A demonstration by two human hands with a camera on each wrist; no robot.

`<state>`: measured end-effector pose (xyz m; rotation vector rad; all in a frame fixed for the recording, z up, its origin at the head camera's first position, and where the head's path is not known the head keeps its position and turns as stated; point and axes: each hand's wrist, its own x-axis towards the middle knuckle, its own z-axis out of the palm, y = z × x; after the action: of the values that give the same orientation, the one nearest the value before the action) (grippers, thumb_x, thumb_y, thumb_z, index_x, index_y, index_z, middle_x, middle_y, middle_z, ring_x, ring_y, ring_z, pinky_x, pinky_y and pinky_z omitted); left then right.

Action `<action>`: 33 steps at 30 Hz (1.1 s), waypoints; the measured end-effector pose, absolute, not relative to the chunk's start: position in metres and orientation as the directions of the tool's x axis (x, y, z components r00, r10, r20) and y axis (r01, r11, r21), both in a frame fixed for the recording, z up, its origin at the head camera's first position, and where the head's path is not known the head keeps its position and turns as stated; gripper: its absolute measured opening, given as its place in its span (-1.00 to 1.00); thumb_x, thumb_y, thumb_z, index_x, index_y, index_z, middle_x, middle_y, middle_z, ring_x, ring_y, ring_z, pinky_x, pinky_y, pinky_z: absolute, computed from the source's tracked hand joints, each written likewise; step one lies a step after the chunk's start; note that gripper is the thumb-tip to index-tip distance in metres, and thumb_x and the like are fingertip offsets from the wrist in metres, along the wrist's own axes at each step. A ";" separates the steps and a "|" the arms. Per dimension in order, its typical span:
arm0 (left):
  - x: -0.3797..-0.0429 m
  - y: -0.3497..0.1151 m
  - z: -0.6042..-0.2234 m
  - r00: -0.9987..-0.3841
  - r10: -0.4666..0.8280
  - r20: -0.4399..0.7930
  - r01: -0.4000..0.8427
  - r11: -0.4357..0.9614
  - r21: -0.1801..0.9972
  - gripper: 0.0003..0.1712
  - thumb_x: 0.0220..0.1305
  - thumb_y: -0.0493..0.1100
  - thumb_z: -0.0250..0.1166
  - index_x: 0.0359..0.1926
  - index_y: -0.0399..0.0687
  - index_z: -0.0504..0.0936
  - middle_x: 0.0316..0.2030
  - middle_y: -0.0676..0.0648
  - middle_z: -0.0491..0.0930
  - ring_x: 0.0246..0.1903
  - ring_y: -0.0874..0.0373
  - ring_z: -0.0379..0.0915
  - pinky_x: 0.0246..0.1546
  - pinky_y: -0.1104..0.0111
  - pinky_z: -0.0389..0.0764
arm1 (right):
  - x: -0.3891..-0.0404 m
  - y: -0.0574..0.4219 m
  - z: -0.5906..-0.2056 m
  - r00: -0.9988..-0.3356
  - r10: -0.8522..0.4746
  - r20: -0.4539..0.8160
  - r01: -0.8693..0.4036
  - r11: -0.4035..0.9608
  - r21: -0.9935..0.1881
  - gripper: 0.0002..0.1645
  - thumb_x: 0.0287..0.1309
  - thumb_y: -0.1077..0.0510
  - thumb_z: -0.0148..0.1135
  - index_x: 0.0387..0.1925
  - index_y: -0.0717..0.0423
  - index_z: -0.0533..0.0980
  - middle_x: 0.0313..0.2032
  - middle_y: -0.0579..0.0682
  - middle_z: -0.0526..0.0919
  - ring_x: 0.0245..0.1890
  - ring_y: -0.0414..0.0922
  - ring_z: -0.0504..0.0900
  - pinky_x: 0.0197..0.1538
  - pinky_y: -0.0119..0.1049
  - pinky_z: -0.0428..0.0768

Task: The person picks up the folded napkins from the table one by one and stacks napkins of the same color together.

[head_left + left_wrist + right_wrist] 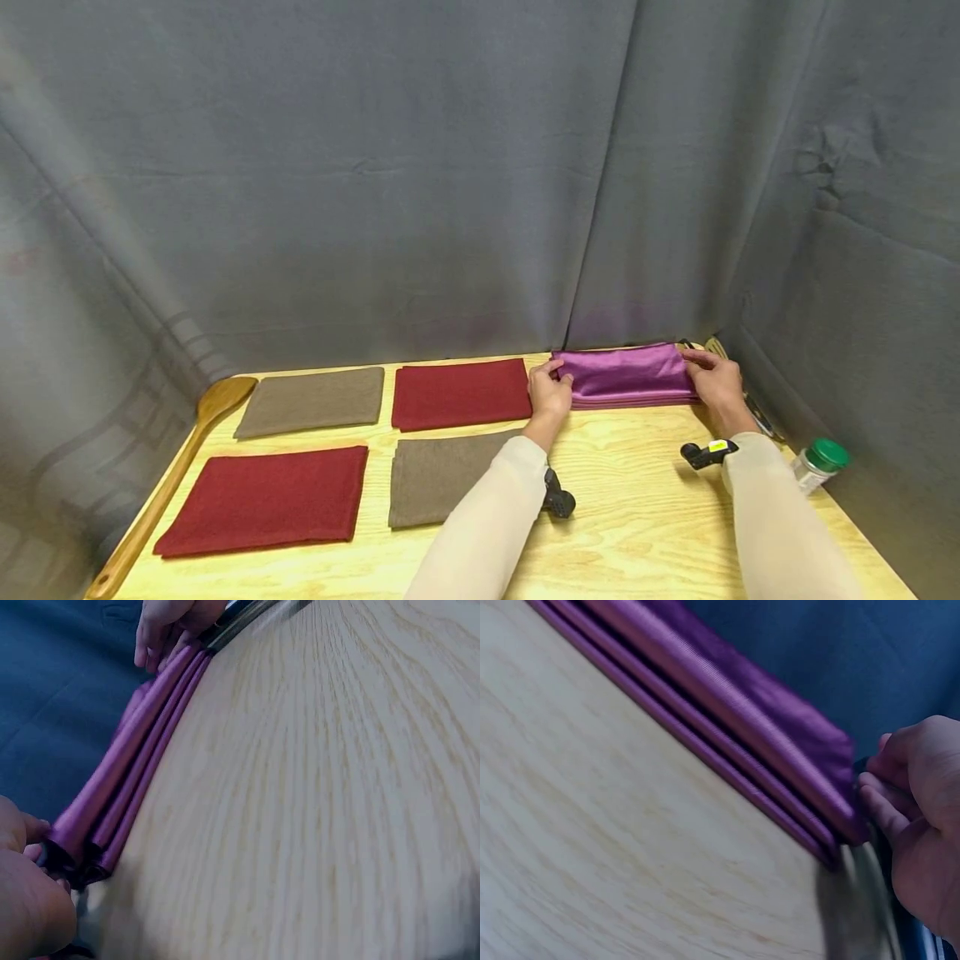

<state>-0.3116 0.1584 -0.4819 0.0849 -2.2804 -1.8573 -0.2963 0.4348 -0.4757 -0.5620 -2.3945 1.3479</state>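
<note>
A folded purple satin cloth (626, 375) lies in several layers along the table's back edge, right of the middle. My left hand (551, 390) pinches its left end, and in the left wrist view the fingers (34, 851) curl at the ends of the folds. At the opposite end, my right hand (714, 382) holds the cloth near its back right corner. From the right wrist, the right fingertips (874, 791) are bent in at the cloth's edge, beside the stacked folds (727, 742).
Left of the satin lie two folded red cloths (461, 393) (270, 500) and two folded brown ones (315, 402) (442, 477). A long wooden spoon (168, 483) lines the left edge. By the right forearm stands a green-capped jar (821, 462). Grey curtains (412, 183) hang behind the table.
</note>
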 end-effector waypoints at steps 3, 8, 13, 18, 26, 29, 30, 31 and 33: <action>-0.315 0.154 -0.476 -0.973 -0.170 0.154 0.111 0.236 0.965 -0.68 0.21 -0.37 0.40 0.01 -0.23 0.77 -0.01 -0.22 0.66 0.03 -0.08 0.59 0.17 0.16 0.56 | -0.295 0.438 -0.469 -0.889 0.432 0.149 0.113 0.525 -0.844 -0.56 0.47 0.20 0.10 0.26 0.33 0.54 -0.30 -0.50 0.60 -0.31 -0.66 0.40 -0.24 -0.71 0.45; -0.325 0.134 -0.459 -0.974 -0.097 0.205 0.182 0.201 0.962 -0.64 0.25 -0.35 0.39 0.08 -0.20 0.74 0.02 -0.21 0.66 0.05 -0.09 0.64 0.13 0.25 0.64 | -0.293 0.439 -0.454 -0.919 0.328 0.219 -0.024 0.507 -0.861 -0.54 0.47 0.26 0.08 0.26 0.48 0.48 -0.37 -0.68 0.50 -0.29 -0.67 0.50 -0.20 -0.76 0.50; -0.324 0.094 -0.443 -0.970 0.079 0.229 0.236 0.090 0.968 -0.61 0.31 -0.32 0.36 0.16 -0.12 0.71 0.16 -0.22 0.62 0.20 -0.17 0.61 0.20 0.23 0.65 | -0.288 0.425 -0.436 -0.946 0.238 0.220 -0.090 0.459 -0.884 -0.49 0.50 0.23 0.08 0.31 0.52 0.40 -0.33 -0.68 0.56 -0.23 -0.65 0.59 -0.11 -0.73 0.57; -0.310 0.047 -0.433 -0.941 0.201 0.272 0.289 0.060 0.956 -0.60 0.34 -0.34 0.34 0.18 -0.13 0.69 0.20 -0.24 0.59 0.25 -0.12 0.54 0.32 0.12 0.56 | -0.279 0.405 -0.422 -0.937 0.199 0.286 -0.183 0.420 -0.889 -0.51 0.47 0.20 0.16 0.26 0.48 0.46 -0.27 -0.65 0.64 -0.19 -0.61 0.64 -0.09 -0.73 0.56; -0.279 -0.021 -0.424 -0.925 0.223 0.308 0.330 0.069 0.941 -0.60 0.31 -0.37 0.37 0.17 -0.21 0.67 0.18 -0.23 0.65 0.24 -0.10 0.57 0.34 0.10 0.54 | -0.253 0.372 -0.411 -0.941 0.058 0.334 -0.290 0.373 -0.881 -0.55 0.48 0.19 0.17 0.22 0.45 0.48 -0.13 -0.54 0.69 -0.11 -0.55 0.67 -0.05 -0.68 0.60; -0.268 -0.043 -0.424 -0.930 0.208 0.303 0.326 0.083 0.942 -0.59 0.30 -0.38 0.37 0.17 -0.22 0.66 0.18 -0.24 0.64 0.24 -0.12 0.57 0.36 0.04 0.51 | -0.245 0.358 -0.413 -0.935 0.025 0.354 -0.319 0.378 -0.869 -0.57 0.48 0.21 0.17 0.20 0.48 0.49 -0.13 -0.49 0.69 -0.11 -0.53 0.68 -0.03 -0.65 0.61; -0.264 -0.050 -0.425 -0.935 0.203 0.292 0.315 0.090 0.945 -0.58 0.30 -0.38 0.37 0.18 -0.21 0.66 0.18 -0.23 0.64 0.23 -0.12 0.57 0.35 0.05 0.52 | -0.242 0.354 -0.414 -0.933 0.014 0.359 -0.327 0.384 -0.863 -0.57 0.48 0.22 0.17 0.19 0.49 0.49 -0.13 -0.49 0.69 -0.11 -0.53 0.68 -0.02 -0.65 0.61; -0.260 -0.057 -0.426 -0.937 0.199 0.286 0.309 0.096 0.946 -0.58 0.30 -0.38 0.37 0.18 -0.21 0.66 0.19 -0.22 0.64 0.24 -0.12 0.56 0.35 0.07 0.53 | -0.240 0.349 -0.416 -0.932 0.002 0.363 -0.335 0.381 -0.862 -0.57 0.47 0.23 0.17 0.19 0.50 0.48 -0.13 -0.48 0.70 -0.10 -0.52 0.69 -0.01 -0.64 0.62; -0.253 -0.071 -0.431 -0.947 0.183 0.263 0.287 0.115 0.951 -0.58 0.31 -0.37 0.37 0.19 -0.18 0.66 0.18 -0.21 0.64 0.23 -0.12 0.56 0.31 0.15 0.57 | -0.236 0.339 -0.420 -0.932 -0.018 0.361 -0.342 0.373 -0.863 -0.57 0.47 0.23 0.17 0.19 0.50 0.48 -0.12 -0.47 0.71 -0.07 -0.50 0.70 0.00 -0.62 0.62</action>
<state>-0.2528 -0.0709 -0.4305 -0.4826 -2.2848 -1.9796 -0.2355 0.3395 -0.4205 0.3171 -2.3458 1.5793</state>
